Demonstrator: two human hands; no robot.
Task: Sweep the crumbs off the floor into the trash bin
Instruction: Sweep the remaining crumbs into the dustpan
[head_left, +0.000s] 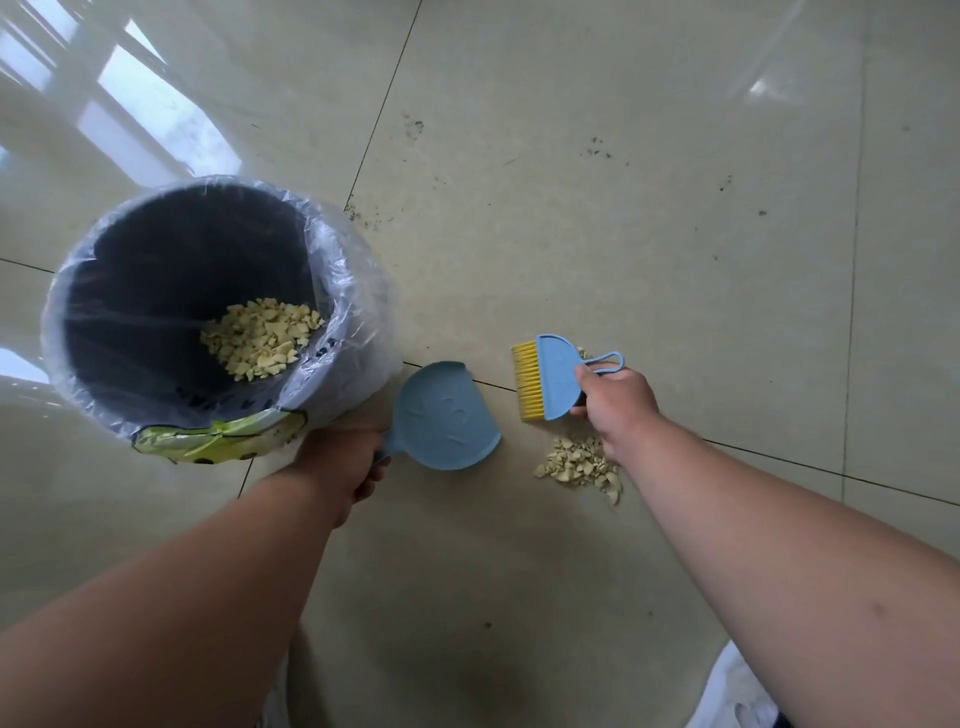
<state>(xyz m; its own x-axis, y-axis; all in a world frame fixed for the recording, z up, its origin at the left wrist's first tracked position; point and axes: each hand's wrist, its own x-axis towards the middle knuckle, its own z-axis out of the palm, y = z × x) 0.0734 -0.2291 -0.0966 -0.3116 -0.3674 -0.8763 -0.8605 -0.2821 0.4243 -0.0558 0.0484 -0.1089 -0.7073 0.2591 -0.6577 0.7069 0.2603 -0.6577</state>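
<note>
Crumbs (579, 467) look light, dry and scatter-prone. Right hand (613, 402) clamps the brush (550, 376) by its handle; left hand (345, 470) grips the dustpan (447, 415) handle.

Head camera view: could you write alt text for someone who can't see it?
A person's right hand holds a blue brush above a pile of crumbs on the tiled floor, while the left hand holds an empty blue dustpan. Left of it stands a lined trash bin containing crumbs.
</note>
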